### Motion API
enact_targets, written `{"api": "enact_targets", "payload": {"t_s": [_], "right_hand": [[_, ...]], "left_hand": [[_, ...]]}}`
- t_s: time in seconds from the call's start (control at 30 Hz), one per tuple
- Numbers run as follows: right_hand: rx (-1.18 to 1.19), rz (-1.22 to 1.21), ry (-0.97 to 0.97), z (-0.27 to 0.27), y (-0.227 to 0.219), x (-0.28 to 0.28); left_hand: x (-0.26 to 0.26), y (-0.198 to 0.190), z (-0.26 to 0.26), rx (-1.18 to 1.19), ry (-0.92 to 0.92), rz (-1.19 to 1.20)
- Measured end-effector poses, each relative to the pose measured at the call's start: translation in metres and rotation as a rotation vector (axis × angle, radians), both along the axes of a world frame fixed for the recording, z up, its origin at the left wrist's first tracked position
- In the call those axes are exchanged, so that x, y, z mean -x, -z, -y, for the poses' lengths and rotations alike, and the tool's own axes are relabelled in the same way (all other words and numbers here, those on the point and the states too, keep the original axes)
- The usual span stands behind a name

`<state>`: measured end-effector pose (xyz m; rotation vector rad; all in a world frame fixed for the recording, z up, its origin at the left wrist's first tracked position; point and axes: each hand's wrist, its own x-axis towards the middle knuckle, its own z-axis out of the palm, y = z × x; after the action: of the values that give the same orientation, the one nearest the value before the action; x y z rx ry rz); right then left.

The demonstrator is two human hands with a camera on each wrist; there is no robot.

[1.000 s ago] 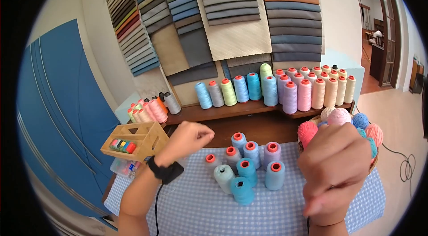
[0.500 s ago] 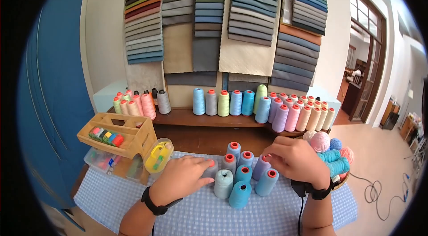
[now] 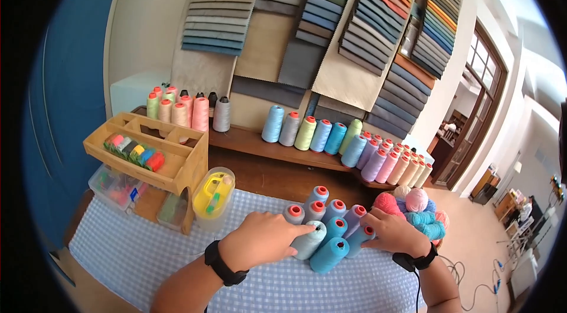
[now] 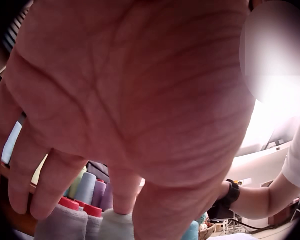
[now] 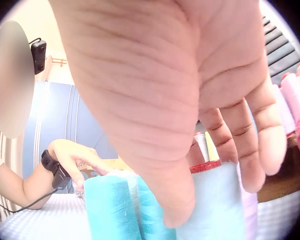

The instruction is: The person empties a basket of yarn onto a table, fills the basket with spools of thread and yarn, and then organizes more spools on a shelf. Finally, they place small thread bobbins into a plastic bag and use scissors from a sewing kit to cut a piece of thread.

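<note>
A cluster of thread cones stands on the checked cloth [image 3: 248,298]. At its near left is a pale mint thread cone [image 3: 308,243]; my left hand [image 3: 260,239] holds it, index finger at its top and thumb against its side. My right hand [image 3: 398,233] pinches a light blue thread cone [image 3: 358,243] with a red core, thumb in front and fingers behind. The right wrist view shows that thumb [image 5: 179,212] lying over the light blue cone. Two teal thread cones, one of them [image 3: 329,255] nearest me, stand between my hands. Grey, blue and lilac cones stand behind.
A wooden organizer [image 3: 189,180] with small coloured spools stands at the left, beside a clear tub [image 3: 214,199] with a yellow insert. Rows of thread cones line the shelf [image 3: 248,143]. A basket of yarn balls [image 3: 420,224] is close to my right hand.
Both hands came down from the air to the cluster. My left hand moved onto the pale mint cone, my right onto the light blue one. The head view has turned and tilted.
</note>
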<state>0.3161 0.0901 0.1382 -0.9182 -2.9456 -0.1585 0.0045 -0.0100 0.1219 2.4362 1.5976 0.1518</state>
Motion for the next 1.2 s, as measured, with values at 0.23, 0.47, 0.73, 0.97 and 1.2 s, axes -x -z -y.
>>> {"api": "enact_targets", "payload": {"t_s": [0.23, 0.47, 0.73, 0.97, 1.2], "right_hand": [[0.162, 0.151, 0.061, 0.006, -0.032, 0.015], [-0.007, 0.121, 0.163, -0.017, -0.115, 0.044], [-0.273, 0.111, 0.098, -0.109, -0.116, 0.107], [-0.283, 0.107, 0.289, -0.181, -0.078, 0.140], [-0.274, 0.074, 0.449, -0.208, -0.067, 0.138]], "left_hand": [[-0.006, 0.024, -0.003, -0.376, -0.025, 0.001], [-0.011, 0.028, -0.010, -0.279, -0.019, 0.038], [-0.010, 0.045, -0.017, -0.472, 0.050, 0.063], [-0.012, 0.043, -0.017, -0.376, 0.022, 0.102], [-0.012, 0.036, -0.013, -0.377, 0.027, 0.094]]}}
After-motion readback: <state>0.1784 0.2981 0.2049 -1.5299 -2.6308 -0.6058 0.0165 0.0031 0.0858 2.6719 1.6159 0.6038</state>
